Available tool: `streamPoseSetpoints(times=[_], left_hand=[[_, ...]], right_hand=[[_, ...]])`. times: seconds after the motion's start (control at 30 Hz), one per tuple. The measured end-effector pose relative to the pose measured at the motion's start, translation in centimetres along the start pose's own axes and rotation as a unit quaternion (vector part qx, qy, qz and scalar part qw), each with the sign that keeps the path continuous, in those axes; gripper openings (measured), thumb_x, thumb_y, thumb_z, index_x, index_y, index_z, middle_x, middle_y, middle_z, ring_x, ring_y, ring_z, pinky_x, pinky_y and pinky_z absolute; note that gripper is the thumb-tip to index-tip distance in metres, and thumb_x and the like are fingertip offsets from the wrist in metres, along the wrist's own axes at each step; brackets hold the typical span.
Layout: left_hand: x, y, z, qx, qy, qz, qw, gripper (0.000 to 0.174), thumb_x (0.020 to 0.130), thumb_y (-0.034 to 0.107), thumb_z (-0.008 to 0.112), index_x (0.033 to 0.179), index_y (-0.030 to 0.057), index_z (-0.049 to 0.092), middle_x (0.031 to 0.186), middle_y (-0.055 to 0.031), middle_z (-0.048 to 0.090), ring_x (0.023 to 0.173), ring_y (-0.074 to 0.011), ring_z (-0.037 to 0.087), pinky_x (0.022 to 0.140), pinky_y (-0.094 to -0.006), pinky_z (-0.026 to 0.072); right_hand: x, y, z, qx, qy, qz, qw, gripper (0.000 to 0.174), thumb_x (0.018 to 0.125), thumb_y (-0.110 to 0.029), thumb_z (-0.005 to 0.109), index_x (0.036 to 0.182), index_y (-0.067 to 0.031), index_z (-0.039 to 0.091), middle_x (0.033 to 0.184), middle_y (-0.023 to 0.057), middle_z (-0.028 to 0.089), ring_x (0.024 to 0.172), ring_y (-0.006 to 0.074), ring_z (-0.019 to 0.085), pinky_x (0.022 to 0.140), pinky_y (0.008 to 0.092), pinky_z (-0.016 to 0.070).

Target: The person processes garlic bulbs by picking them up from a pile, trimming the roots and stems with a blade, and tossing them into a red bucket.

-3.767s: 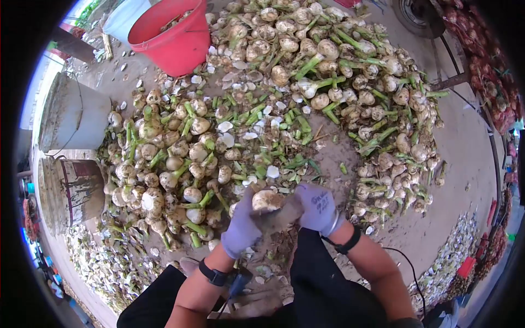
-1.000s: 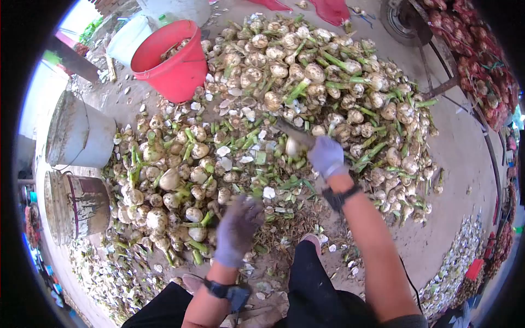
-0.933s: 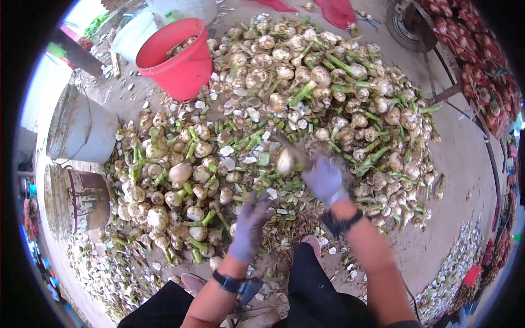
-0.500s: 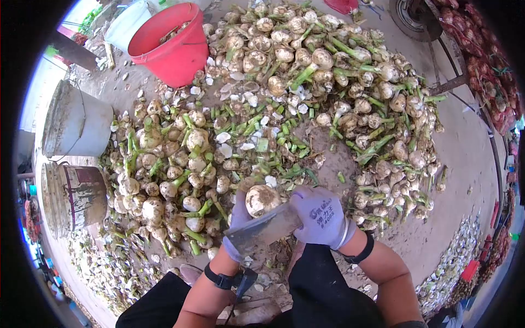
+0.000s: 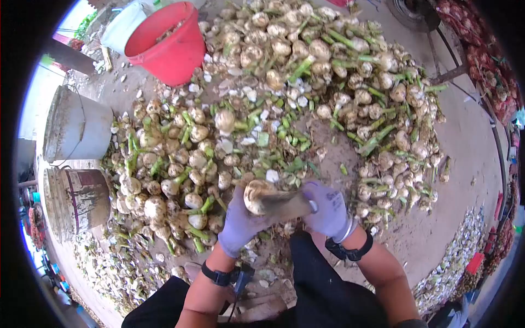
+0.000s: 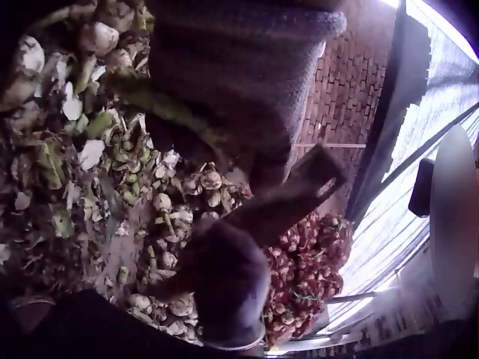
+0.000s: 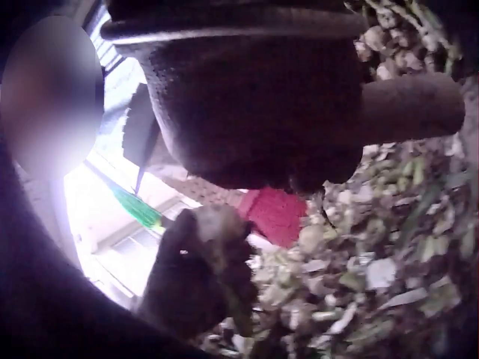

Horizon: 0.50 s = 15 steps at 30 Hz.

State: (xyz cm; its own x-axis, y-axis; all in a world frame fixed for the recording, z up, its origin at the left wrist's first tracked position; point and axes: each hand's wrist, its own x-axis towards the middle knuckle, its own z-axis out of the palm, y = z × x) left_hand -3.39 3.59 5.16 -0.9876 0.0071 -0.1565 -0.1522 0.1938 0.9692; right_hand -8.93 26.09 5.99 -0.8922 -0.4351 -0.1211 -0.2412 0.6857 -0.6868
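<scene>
In the head view my gloved left hand grips a dirt-streaked garlic bulb. My gloved right hand holds a broad-bladed cleaver by its handle. The blade points left, right at the bulb's near side. In the right wrist view the round handle sticks out of the dark right glove, with the bulb in the left hand beyond. The left wrist view shows the blade reaching from the right hand towards the left glove. Both gloves' fingertips are largely hidden there.
Garlic bulbs with short stems form a left pile; a larger pile lies back right. Cut stems and white scraps litter the ground between. A red bucket and pale buckets stand left. Red net sacks are far right.
My right hand has come back from the scraps to meet my left, which now grips a bulb. The cleaver has swung up from half a second ago. Another bulb now shows above the scraps.
</scene>
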Motion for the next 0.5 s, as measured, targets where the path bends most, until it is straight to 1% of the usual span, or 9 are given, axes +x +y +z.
streamPoseSetpoints(times=[0.1, 0.13, 0.17, 0.27, 0.3, 0.33, 0.37, 0.43, 0.5], left_hand=[[0.3, 0.6, 1.4, -0.429, 0.007, -0.275, 0.86, 0.059, 0.079, 0.016, 0.073, 0.127, 0.0011, 0.042, 0.11, -0.0097, 0.061, 0.097, -0.0185, 0.061, 0.085, -0.0299, 0.0497], [0.4, -0.4, 0.8, -0.631, -0.036, -0.356, 0.688, 0.059, 0.078, 0.017, 0.075, 0.125, 0.0027, 0.043, 0.112, -0.01, 0.061, 0.096, -0.019, 0.062, 0.085, -0.0318, 0.0503], [0.2, -0.8, 0.5, -0.631, -0.035, -0.357, 0.688, 0.059, 0.078, 0.017, 0.075, 0.125, 0.0027, 0.043, 0.112, -0.01, 0.061, 0.096, -0.019, 0.062, 0.085, -0.0318, 0.0503], [-1.1, -1.7, 0.3, -0.372, -0.081, -0.235, 0.894, 0.077, 0.064, 0.017, 0.082, 0.128, 0.0019, 0.042, 0.113, -0.0093, 0.06, 0.1, -0.019, 0.06, 0.091, -0.0326, 0.0477], [-1.7, -1.9, 0.4, -0.274, -0.097, -0.189, 0.938, 0.083, 0.06, 0.017, 0.085, 0.128, 0.0016, 0.041, 0.114, -0.009, 0.06, 0.101, -0.0191, 0.059, 0.092, -0.0329, 0.0468], [-2.2, 0.4, 1.0, -0.453, -0.106, -0.238, 0.853, 0.094, 0.053, 0.015, 0.087, 0.132, 0.0015, 0.039, 0.116, -0.0078, 0.057, 0.107, -0.0186, 0.056, 0.094, -0.0319, 0.0445], [-2.6, 3.3, 0.7, -0.3, -0.152, -0.12, 0.934, 0.093, 0.055, 0.013, 0.086, 0.133, 0.0018, 0.037, 0.118, -0.0072, 0.055, 0.109, -0.0183, 0.054, 0.095, -0.0331, 0.0446], [-1.9, 4.8, 1.0, -0.202, -0.122, -0.085, 0.968, 0.092, 0.06, 0.012, 0.085, 0.136, 0.0019, 0.034, 0.12, -0.0084, 0.054, 0.112, -0.0182, 0.053, 0.098, -0.0341, 0.0434], [-0.6, 2.9, 0.5, -0.234, -0.091, -0.097, 0.963, 0.092, 0.064, 0.013, 0.085, 0.138, 0.0018, 0.032, 0.122, -0.0084, 0.053, 0.115, -0.0175, 0.051, 0.1, -0.0349, 0.0421]], right_hand=[[0.4, -3.8, -2.3, -0.067, -0.07, -0.114, 0.989, 0.04, 0.065, -0.027, 0.065, 0.097, -0.004, 0.058, 0.094, 0.0151, 0.059, 0.084, 0.0326, 0.061, 0.072, 0.0413, 0.0483], [0.6, -4.2, -2.5, -0.105, -0.116, -0.132, 0.979, 0.041, 0.063, -0.026, 0.066, 0.097, -0.0042, 0.058, 0.095, 0.0152, 0.056, 0.086, 0.0323, 0.06, 0.073, 0.0411, 0.0479], [0.6, -4.3, -2.5, -0.105, -0.116, -0.132, 0.979, 0.041, 0.063, -0.026, 0.066, 0.097, -0.0042, 0.058, 0.095, 0.0152, 0.056, 0.086, 0.0323, 0.06, 0.073, 0.0411, 0.0479], [1.2, -2.8, -1.7, -0.087, -0.103, -0.14, 0.981, 0.036, 0.067, -0.025, 0.064, 0.095, -0.0033, 0.059, 0.093, 0.0154, 0.06, 0.085, 0.0315, 0.061, 0.076, 0.042, 0.0477], [2.3, 0.0, -0.6, -0.1, -0.112, -0.046, 0.988, 0.035, 0.069, -0.025, 0.064, 0.096, -0.0031, 0.06, 0.091, 0.0155, 0.061, 0.085, 0.0313, 0.062, 0.076, 0.0416, 0.048], [2.8, 2.6, 0.4, -0.113, -0.12, 0.047, 0.985, 0.033, 0.072, -0.025, 0.063, 0.096, -0.0029, 0.061, 0.09, 0.0156, 0.063, 0.086, 0.0311, 0.063, 0.076, 0.0412, 0.0483], [2.2, 4.7, 1.2, -0.112, -0.119, 0.048, 0.985, 0.033, 0.072, -0.025, 0.063, 0.096, -0.0029, 0.061, 0.09, 0.0156, 0.063, 0.086, 0.0311, 0.063, 0.076, 0.0412, 0.0483], [1.5, 7.6, 2.0, -0.09, 0.087, 0.057, 0.991, 0.026, 0.074, -0.019, 0.062, 0.094, -0.003, 0.059, 0.091, 0.0152, 0.06, 0.085, 0.0372, 0.059, 0.071, 0.0395, 0.0489], [1.0, 4.0, 0.7, -0.013, 0.025, 0.103, 0.994, 0.025, 0.072, -0.017, 0.062, 0.093, -0.0024, 0.058, 0.091, 0.0152, 0.06, 0.085, 0.0368, 0.059, 0.071, 0.0394, 0.049]])
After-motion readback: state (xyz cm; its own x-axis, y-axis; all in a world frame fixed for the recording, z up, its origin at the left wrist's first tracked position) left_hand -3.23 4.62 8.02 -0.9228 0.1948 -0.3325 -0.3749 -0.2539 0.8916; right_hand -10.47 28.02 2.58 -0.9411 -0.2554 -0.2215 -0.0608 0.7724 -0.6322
